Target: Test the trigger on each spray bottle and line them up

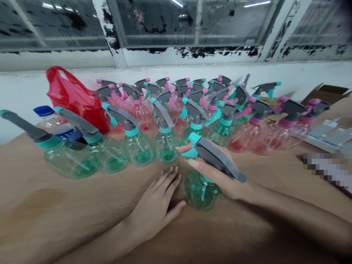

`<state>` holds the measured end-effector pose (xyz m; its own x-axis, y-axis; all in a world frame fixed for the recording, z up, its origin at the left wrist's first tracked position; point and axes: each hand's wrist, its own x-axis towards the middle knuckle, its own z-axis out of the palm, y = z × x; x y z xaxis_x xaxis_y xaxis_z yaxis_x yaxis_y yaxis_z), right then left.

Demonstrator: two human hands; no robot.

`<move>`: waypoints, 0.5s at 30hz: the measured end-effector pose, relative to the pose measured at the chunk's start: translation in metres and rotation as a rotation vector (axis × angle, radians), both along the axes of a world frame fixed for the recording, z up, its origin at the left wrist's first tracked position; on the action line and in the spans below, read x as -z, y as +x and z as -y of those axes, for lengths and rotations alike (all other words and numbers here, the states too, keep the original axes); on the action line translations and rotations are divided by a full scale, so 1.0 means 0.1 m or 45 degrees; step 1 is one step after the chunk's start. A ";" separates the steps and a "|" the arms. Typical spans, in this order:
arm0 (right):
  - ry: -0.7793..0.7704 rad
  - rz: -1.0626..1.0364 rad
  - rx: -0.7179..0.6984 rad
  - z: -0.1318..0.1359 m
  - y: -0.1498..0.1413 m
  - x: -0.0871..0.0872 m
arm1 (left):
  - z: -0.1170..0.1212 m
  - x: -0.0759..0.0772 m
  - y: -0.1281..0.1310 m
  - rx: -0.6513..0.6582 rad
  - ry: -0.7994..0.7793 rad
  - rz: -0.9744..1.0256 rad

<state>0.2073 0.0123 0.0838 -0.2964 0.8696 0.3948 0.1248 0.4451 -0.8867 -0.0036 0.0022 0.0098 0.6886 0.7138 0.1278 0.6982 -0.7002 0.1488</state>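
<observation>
My right hand (220,175) is wrapped round the neck of a green spray bottle (202,192) with a grey and teal trigger head. That bottle is upright at the front of the wooden table (90,216). Left of it, my left hand (162,198) lies flat on the tabletop with its fingers stretched out, holding nothing. Just beyond my hands stands a row of green spray bottles (167,146) with teal collars. Red spray bottles (244,137) with pink collars stand to the right in that row.
More spray bottles with pink or teal nozzles crowd behind. A red plastic bag (79,102) and a blue-capped bottle (45,119) are at the left. A cardboard box (324,95) and a white power strip (316,141) lie at the right. A window wall (176,57) rises behind.
</observation>
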 end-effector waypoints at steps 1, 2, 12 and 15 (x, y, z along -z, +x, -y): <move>-0.002 -0.001 -0.003 0.00 0.00 0.00 | 0.00 0.00 0.00 0.002 -0.001 0.006; -0.001 0.000 -0.004 0.00 0.00 0.00 | 0.00 0.00 0.00 0.003 0.001 0.011; 0.032 0.026 0.007 -0.01 0.00 0.00 | 0.00 0.01 -0.01 0.003 0.006 -0.006; 0.037 0.037 0.014 -0.01 0.01 -0.01 | 0.00 0.01 -0.01 -0.003 -0.004 0.020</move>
